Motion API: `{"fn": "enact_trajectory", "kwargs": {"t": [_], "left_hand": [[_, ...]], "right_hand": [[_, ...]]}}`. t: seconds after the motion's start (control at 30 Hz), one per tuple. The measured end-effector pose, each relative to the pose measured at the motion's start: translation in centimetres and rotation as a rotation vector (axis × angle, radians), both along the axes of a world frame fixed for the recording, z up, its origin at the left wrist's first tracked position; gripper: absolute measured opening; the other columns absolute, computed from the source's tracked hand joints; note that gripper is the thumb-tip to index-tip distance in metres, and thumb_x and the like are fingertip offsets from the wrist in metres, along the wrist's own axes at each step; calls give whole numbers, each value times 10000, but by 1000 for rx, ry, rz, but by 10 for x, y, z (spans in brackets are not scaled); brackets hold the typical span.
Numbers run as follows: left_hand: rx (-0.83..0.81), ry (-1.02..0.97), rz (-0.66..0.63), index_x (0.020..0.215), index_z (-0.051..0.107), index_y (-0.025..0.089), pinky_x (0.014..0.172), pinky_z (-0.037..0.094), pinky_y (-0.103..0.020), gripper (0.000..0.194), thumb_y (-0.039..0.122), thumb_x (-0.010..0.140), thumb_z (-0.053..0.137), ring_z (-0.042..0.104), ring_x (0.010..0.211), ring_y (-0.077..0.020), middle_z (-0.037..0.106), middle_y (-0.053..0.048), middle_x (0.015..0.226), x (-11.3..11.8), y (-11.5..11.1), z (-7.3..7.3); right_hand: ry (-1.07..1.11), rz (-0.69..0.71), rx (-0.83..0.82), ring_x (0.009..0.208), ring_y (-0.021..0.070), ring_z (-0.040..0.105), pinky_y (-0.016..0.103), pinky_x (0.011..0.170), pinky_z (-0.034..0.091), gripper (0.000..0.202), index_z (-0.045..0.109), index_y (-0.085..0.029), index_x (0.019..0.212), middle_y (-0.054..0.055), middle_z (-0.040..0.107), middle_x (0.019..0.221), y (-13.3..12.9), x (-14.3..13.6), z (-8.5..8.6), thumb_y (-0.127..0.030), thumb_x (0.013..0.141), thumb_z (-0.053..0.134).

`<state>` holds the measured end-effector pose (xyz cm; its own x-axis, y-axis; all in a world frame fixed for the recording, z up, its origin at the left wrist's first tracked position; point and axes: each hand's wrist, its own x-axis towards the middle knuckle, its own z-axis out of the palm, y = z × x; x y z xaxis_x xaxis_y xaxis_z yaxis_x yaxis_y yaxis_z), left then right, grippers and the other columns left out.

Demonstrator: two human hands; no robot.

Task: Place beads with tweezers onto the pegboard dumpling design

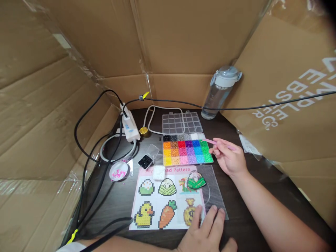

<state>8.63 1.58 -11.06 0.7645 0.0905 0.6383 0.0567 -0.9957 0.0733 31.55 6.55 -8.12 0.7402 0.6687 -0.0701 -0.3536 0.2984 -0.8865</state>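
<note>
A white dish of pink beads (119, 170) sits at the left, and further right a small box of black beads (145, 161) stands near the Bead Pattern sheet (150, 214). The left hand (203, 231), fingers spread and holding nothing visible, presses on the sheet and the clear pegboard (214, 190), below the green-and-white bead piece (196, 180). To the right, the right hand (229, 157) pinches pink tweezers (219, 143), their tips over the compartmented bead box (187, 150).
</note>
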Motion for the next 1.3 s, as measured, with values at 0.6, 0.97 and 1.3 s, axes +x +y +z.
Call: {"fn": "enact_trajectory", "kwargs": {"t": [0.6, 0.97, 1.3], "left_hand": [[13, 43, -24, 1034, 660, 349, 1094, 305, -451, 189, 395, 854, 627, 585, 1171, -212, 688, -29, 1215, -1, 5, 1], [-39, 285, -117, 1120, 681, 311, 969, 405, -501, 287, 401, 923, 493, 524, 1268, -319, 593, -133, 1352, -13, 5, 20], [-119, 462, -154, 1205, 651, 258, 982, 387, -585, 356, 291, 977, 380, 468, 1308, -332, 511, -164, 1425, -23, 6, 42]], "right_hand": [[-754, -220, -222, 844, 216, 727, 375, 796, 591, 181, 761, -169, 880, 85, 767, 902, 28, 23, -2, -329, 842, 688], [-1089, -126, -42, 776, 207, 675, 389, 711, 547, 196, 775, -249, 941, 44, 761, 880, 8, -26, 19, -121, 811, 704], [-1059, 50, -53, 784, 209, 687, 394, 732, 549, 209, 778, -257, 928, 33, 764, 895, -9, -80, 50, -107, 796, 718]]}}
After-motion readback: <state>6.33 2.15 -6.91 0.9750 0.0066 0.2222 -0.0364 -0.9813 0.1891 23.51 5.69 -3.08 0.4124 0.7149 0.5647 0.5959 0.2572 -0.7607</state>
